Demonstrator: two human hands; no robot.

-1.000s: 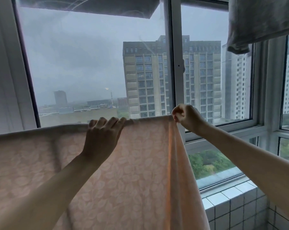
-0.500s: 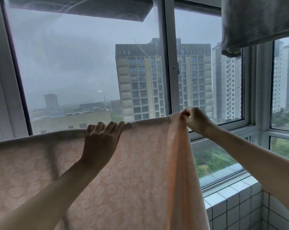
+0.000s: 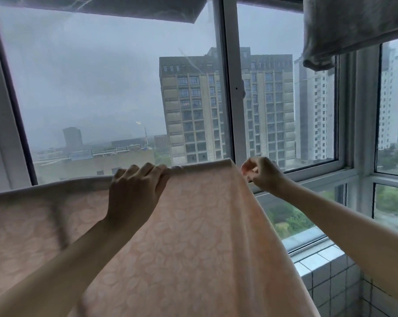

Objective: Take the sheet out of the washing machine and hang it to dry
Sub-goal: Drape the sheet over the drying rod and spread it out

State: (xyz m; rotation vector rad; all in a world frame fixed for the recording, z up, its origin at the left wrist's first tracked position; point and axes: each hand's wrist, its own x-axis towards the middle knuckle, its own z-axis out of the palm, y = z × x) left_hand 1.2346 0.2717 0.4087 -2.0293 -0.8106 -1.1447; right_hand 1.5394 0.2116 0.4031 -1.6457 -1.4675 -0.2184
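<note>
Window frame [image 3: 227,88] behind; sheet [image 3: 193,225] draped below it (rail hidden). The left hand [image 3: 134,193] curls its fingers over the sheet's top fold, likely steadying it. The right hand [image 3: 262,177] is loosely curled beside the sheet's edge, contact unclear.

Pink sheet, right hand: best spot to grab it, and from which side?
I'd pinch the sheet at its top right corner, coming in from the right with the right hand. There the side edge hangs free as a narrow vertical fold, easy to pinch; the face is flat and offers nothing. The left hand hooks over the top fold further left.
</note>
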